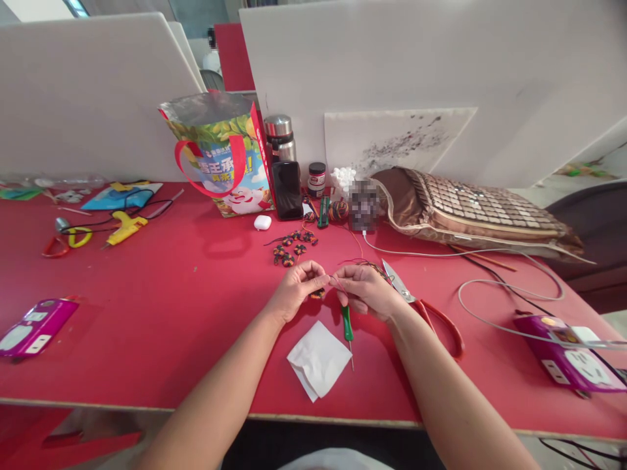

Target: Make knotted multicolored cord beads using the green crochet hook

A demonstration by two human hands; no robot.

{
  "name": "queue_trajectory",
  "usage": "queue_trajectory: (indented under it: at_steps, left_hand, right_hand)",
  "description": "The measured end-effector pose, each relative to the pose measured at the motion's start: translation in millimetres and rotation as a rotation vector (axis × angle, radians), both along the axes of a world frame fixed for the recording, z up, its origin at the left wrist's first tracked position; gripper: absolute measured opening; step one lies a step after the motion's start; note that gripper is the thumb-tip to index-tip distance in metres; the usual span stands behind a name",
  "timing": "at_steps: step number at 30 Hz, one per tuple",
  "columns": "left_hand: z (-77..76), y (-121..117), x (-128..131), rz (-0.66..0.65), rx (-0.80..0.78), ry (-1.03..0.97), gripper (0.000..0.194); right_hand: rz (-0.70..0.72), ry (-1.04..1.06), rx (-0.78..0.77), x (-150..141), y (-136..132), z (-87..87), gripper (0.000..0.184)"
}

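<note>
My left hand (304,284) is closed in a pinch on a thin red cord (334,279). Opposite it, my right hand (365,286) pinches the same cord, fingertips close to the left ones. Below my left fingers hangs or lies a small dark-and-orange knotted piece (317,294), partly hidden. A green-handled tool with a thin metal shaft (347,324) is just under my right hand, tip towards me. Red-handled scissors (425,312) lie partly behind my right wrist. Several knotted cord pieces (288,259) lie beyond my hands, and a folded white paper (319,360) lies nearer to me.
Along the back stand a shopping bag (220,156), a steel flask (279,138), a black phone (287,190) and a jar (317,179). A beaded cushion (480,205) and a white cable (416,253) are at right. Purple power strips (44,326) flank both sides; a yellow glue gun (126,228) lies left.
</note>
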State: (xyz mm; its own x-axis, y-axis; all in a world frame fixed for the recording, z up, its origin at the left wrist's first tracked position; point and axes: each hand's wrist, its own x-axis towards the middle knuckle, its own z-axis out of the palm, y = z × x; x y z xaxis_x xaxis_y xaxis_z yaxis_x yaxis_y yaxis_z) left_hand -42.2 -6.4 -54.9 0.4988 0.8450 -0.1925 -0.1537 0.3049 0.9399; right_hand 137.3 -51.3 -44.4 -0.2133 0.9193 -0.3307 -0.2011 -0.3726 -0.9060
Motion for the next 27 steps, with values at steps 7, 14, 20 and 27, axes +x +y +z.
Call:
queue_trajectory:
  at_steps: [7, 14, 20, 27]
  left_hand:
    - [0.5, -2.2, -0.9, -0.127, -0.07, -0.014, 0.043]
    - [4.7, -3.5, 0.8, -0.11, -0.145, -0.09, 0.044]
    - [5.3, -3.4, 1.3, -0.126, -0.171, -0.02, 0.048]
    - [5.3, 0.9, 0.9, -0.08, -0.263, -0.068, 0.052]
  right_hand:
    - [-0.047, 0.004, 0.004, -1.6, 1.5, -0.3, 0.042]
    - [-0.057, -0.004, 0.027, -3.8, 2.2, -2.2, 0.045]
    - [-0.081, 0.02, 0.019, -3.5, 1.8, -1.3, 0.048]
    - [-0.075, 0.022, 0.012, -3.4, 1.4, -1.5, 0.048]
